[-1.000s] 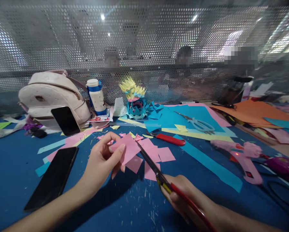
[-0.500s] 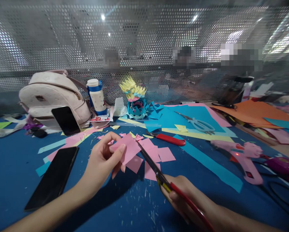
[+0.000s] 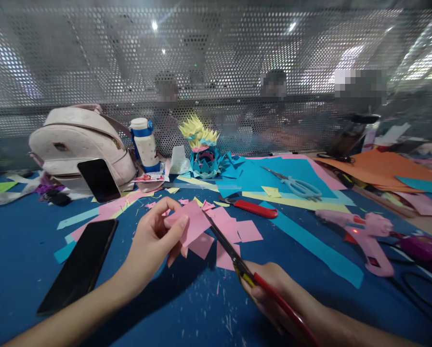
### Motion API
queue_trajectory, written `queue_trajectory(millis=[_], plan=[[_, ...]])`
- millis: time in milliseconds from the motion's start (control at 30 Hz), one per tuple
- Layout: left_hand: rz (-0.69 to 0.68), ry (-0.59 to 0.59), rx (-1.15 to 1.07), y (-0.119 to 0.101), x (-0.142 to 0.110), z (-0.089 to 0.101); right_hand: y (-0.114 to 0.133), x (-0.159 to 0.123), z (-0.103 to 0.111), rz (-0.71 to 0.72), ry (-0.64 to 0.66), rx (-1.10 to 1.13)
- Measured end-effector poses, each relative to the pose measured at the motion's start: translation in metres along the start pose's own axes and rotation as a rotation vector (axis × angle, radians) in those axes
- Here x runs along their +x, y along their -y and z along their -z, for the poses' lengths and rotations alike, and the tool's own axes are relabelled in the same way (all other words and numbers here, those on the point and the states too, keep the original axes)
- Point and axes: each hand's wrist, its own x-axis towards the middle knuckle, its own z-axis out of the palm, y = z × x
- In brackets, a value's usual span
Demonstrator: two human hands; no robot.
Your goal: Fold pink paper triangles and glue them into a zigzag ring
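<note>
Pinched between the thumb and fingers of my left hand (image 3: 158, 236) is a pink paper square (image 3: 192, 222), held above the table. My right hand (image 3: 273, 284) grips red-handled scissors (image 3: 227, 245), whose dark blades point up and left with the tips at the square's right edge. Whether the blades touch the paper I cannot tell. Under and beside the held square lie several loose pink squares (image 3: 250, 231) and small pink scraps. Behind them lies a red utility knife (image 3: 255, 208).
A black phone (image 3: 78, 265) lies at left; another phone (image 3: 99, 180) leans on a white backpack (image 3: 74, 140). A bottle (image 3: 144, 144) and a folded-paper piece (image 3: 204, 161) stand behind. Right are light-blue scissors (image 3: 300, 187), a blue strip (image 3: 313, 243) and a pink glue gun (image 3: 369, 236) with its cord.
Almost nothing differs. Both hands, the pink paper square and the scissors hold nearly the same positions.
</note>
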Motion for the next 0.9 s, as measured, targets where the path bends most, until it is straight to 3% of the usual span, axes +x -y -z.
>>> queue_trajectory(millis=[200, 900], plan=[[-0.004, -0.002, -0.006, 0.001, -0.001, 0.0, 0.005, 0.0, 0.0, -0.035, 0.002, 0.026], [0.014, 0.023, -0.054, 0.001, -0.004, -0.001, 0.023, 0.002, 0.001, 0.087, -0.026, -0.111]])
